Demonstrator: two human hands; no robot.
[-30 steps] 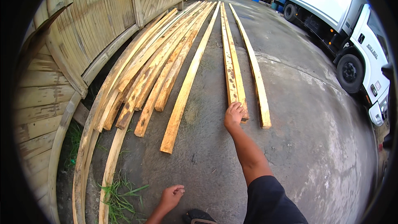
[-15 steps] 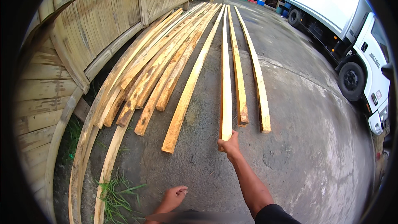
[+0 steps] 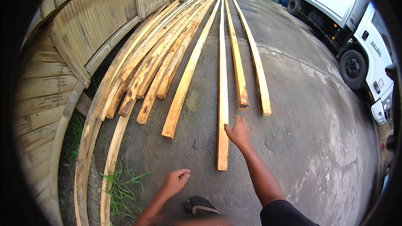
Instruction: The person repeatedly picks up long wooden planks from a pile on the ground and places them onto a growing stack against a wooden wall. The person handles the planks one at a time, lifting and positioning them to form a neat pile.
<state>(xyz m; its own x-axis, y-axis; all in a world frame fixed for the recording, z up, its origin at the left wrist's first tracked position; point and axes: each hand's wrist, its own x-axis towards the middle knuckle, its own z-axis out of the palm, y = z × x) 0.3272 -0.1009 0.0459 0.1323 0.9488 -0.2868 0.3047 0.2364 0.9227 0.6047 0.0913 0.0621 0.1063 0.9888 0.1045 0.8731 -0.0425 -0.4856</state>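
A long, pale squared timber [image 3: 222, 142] lies on the pavement, its near end reaching closer to me than the timbers beside it. My right hand [image 3: 238, 132] hovers just right of this timber, thumb apart from the fingers, with nothing in it. Beyond that hand lie a timber with a darkened end [image 3: 242, 94] and another timber [image 3: 263, 98] at the far right of the row. My left hand [image 3: 176, 182] is low in the middle, fingers curled in, nothing visible in them. Left of centre, another timber [image 3: 172, 121] lies at a slant.
Several rougher timbers [image 3: 146, 75] are bunched at the left, beside a bamboo-clad wall [image 3: 96, 16]. Grass [image 3: 121, 188] grows near my left arm. My shoe [image 3: 201, 205] shows at the bottom. A white truck [image 3: 326, 0] stands on the right of the concrete ground [image 3: 301, 142].
My right hand has let go of the long timber's near end and moved to its right. That timber's near end now lies lower in view. The left hand has risen slightly.
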